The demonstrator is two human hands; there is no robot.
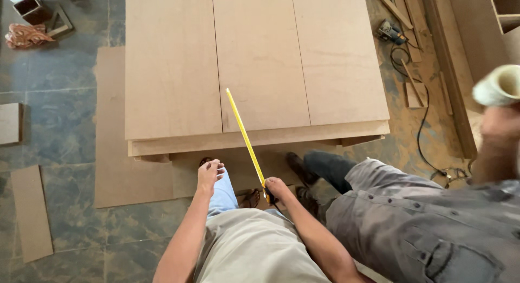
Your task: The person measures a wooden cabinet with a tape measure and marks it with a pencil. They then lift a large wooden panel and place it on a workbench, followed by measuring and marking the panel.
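My right hand (276, 189) grips a tape measure case, and its yellow blade (244, 132) sticks out stiffly up and to the left over the near edge of a stack of light brown boards (179, 72). The blade tip hangs above the seam between the left and middle boards. My left hand (209, 173) is held out at knee height with fingers curled loosely and nothing in it, just short of the stack's front edge.
A second person in grey clothes (411, 229) stands at my right, an arm raised holding a pale roll (498, 86). A power tool (391, 33) with a black cord (421, 126) lies on the floor at right among wood offcuts. Flat board pieces (31, 212) lie at left.
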